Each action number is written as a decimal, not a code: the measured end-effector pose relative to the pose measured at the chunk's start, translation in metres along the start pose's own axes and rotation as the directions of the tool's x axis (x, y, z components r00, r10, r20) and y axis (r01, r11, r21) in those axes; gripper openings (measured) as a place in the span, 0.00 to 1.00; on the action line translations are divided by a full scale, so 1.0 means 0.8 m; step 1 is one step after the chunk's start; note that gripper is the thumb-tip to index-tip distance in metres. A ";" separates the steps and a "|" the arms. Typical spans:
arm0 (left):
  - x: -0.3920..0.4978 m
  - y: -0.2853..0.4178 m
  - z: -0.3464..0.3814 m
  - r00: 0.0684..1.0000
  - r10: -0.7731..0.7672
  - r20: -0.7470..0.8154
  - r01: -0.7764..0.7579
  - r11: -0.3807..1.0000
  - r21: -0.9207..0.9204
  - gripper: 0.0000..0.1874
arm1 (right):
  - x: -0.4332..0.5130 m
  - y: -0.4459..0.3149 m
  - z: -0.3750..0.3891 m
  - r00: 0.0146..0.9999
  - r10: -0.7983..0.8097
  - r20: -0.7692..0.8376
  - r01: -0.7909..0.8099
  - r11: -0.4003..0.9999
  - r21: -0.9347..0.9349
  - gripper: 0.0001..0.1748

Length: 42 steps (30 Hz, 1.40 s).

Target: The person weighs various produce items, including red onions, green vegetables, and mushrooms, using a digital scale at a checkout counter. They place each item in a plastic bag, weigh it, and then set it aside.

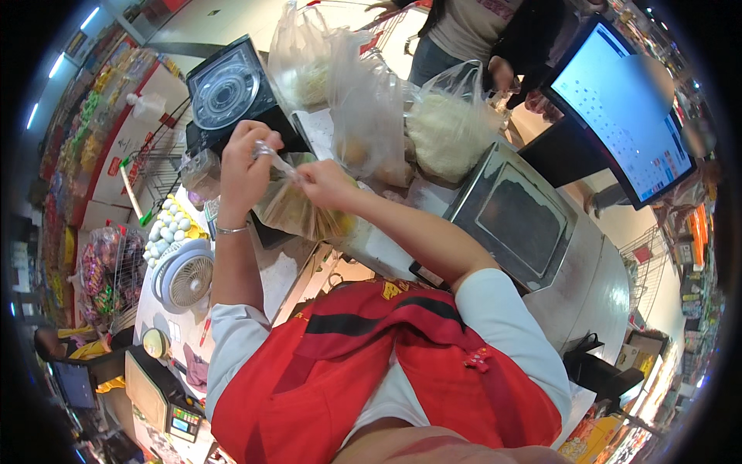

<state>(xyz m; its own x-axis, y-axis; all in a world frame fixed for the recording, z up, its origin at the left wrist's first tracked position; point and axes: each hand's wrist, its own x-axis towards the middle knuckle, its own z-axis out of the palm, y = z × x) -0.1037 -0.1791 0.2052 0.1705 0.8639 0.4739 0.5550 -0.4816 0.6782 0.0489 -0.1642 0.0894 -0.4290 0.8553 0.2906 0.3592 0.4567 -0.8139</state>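
Observation:
Both my hands pinch the twisted neck of a clear plastic bag [307, 211] with yellowish-green contents that I cannot make out. My left hand [249, 162] grips the twisted end, and my right hand [324, 182] holds the neck nearer the bag's body. The bag rests at the counter's inner edge. Beyond it stand a tall plastic bag with roundish items [362, 133], a bag of something pale and fine [446, 136] and another bag with pale green contents [307, 81].
A metal-framed scale plate [516, 214] lies on the right, below a lit monitor [620, 116]. At the left are a black device with a round clear top [226, 87], a tray of eggs [168, 226] and a small fan [184, 277]. Another person [469, 35] stands across the counter.

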 end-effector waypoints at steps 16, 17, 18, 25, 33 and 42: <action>0.180 0.058 0.320 0.914 0.199 0.353 -0.028 0.900 -0.435 0.21 | -0.345 0.043 -0.359 0.769 0.408 -0.492 -0.472 0.882 -0.006 0.02; 0.199 0.055 0.347 0.922 0.206 0.327 -0.054 0.907 -0.417 0.22 | -0.364 0.057 -0.367 0.757 0.416 -0.503 -0.521 0.850 -0.081 0.02; 0.215 0.052 0.367 0.922 0.168 0.348 -0.047 0.943 -0.330 0.23 | -0.381 0.069 -0.364 0.582 0.539 -0.609 -0.551 0.812 0.192 0.05; 0.251 -0.002 0.326 0.770 -0.044 0.637 -0.387 0.761 0.520 0.34 | -0.414 0.093 -0.364 0.848 0.270 -0.456 -0.529 0.377 -0.760 0.29; 0.099 -0.079 0.269 0.822 -0.232 0.520 -0.135 0.807 0.574 0.33 | -0.412 0.034 -0.493 0.857 0.462 -0.229 -0.510 0.825 -0.245 0.20; 0.031 -0.074 0.241 0.894 -0.252 0.371 0.012 0.840 0.542 0.08 | -0.320 0.010 -0.599 0.610 -0.493 -0.621 -0.423 0.461 -0.781 0.11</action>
<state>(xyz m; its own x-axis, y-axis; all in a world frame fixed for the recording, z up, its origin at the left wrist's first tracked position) 0.0247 -0.1005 0.0684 0.3146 0.9482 0.0447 0.9097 -0.3147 0.2710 0.5585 -0.2622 0.2495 0.0759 0.4483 0.8906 0.9937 0.0401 -0.1048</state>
